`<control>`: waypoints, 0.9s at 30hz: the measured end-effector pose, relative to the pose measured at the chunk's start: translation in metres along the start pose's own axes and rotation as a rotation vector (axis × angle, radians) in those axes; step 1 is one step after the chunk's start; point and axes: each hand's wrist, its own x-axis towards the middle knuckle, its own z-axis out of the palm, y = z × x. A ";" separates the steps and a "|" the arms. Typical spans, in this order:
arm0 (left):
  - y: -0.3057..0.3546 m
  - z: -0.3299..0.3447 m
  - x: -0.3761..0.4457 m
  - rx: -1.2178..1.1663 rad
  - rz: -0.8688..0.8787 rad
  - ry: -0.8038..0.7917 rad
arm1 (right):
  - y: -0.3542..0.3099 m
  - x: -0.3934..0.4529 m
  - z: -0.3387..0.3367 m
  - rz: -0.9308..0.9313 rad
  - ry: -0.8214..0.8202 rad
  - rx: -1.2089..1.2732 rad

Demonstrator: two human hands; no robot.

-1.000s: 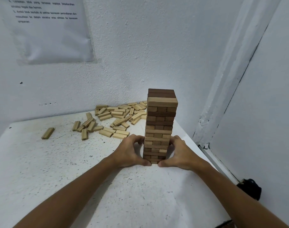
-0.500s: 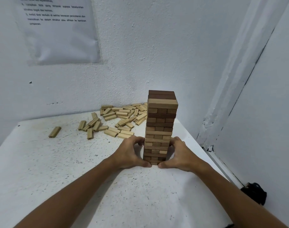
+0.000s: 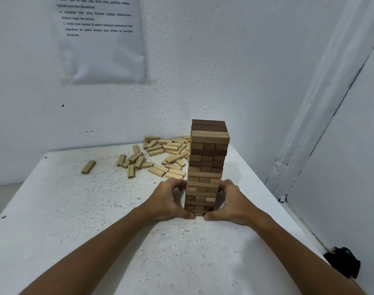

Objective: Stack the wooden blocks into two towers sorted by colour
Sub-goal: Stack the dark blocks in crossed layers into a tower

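Note:
A tall tower of brown wooden blocks (image 3: 207, 158) stands on the white table (image 3: 75, 209), right of centre. Its layers mix mid-brown and dark brown, with a paler block near the top. My left hand (image 3: 171, 201) curls round the left side of the tower's base, thumb at the front bottom corner. Opposite it, my right hand (image 3: 230, 203) grips the right side of the base in the same way. Behind the tower, a loose pile of pale wooden blocks (image 3: 162, 154) lies on the table against the back wall.
One pale block (image 3: 88, 167) lies apart at the left of the pile. A printed sheet (image 3: 101, 39) is fixed to the back wall. The right wall runs close to the table's right edge, with a black object (image 3: 343, 262) low beside it.
Both hands stay at the tower's base. The view has shifted slightly, so the wall sheet and pile sit further right in the frame.

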 end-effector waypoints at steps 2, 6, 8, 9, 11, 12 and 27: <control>-0.001 -0.003 -0.003 -0.002 -0.007 0.007 | -0.003 0.001 0.003 -0.005 -0.007 0.003; -0.006 -0.008 -0.007 -0.018 -0.021 0.027 | -0.007 0.005 0.008 -0.016 -0.013 0.003; -0.006 -0.010 -0.010 -0.015 -0.017 0.032 | -0.009 0.006 0.011 -0.022 -0.015 0.000; -0.006 -0.011 -0.011 -0.014 -0.018 0.034 | -0.010 0.007 0.012 -0.025 -0.016 -0.001; -0.007 -0.014 -0.014 -0.012 -0.031 0.034 | -0.012 0.009 0.015 -0.030 -0.021 -0.003; -0.007 -0.016 -0.016 -0.011 -0.035 0.034 | -0.013 0.010 0.017 -0.032 -0.025 -0.004; -0.020 -0.036 -0.035 0.006 -0.065 0.078 | -0.028 0.023 0.038 -0.073 -0.062 -0.019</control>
